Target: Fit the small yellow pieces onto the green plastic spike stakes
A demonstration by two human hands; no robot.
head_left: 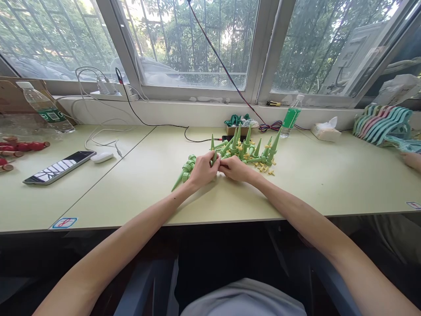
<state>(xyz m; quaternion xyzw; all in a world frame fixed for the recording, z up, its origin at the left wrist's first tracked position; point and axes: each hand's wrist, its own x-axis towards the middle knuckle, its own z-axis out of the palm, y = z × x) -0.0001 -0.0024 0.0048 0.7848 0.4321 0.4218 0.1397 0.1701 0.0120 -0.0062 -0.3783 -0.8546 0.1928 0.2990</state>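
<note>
Near the middle of the table, my left hand (pixel 205 169) is closed on a green plastic spike (pixel 214 157), whose pointed end shows above the fingers. My right hand (pixel 234 168) meets it fingertip to fingertip; its fingers are pinched, and whatever is between them is hidden. Behind the hands lies a heap of green spiked pieces (pixel 247 147), several of them standing point up. Small yellow pieces (pixel 262 167) are scattered at the heap's front right. On the left of my left hand lies a row of green pieces (pixel 188 166), partly covered by the hand.
A phone (pixel 59 168) and a white mouse-shaped object (pixel 101 157) lie at left. Bottles (pixel 49 109) (pixel 292 116) stand near the window. Further right are a tissue pack (pixel 326 131), hangers (pixel 381 125) and another person's hand (pixel 412 160). A cable (pixel 158 126) crosses the back.
</note>
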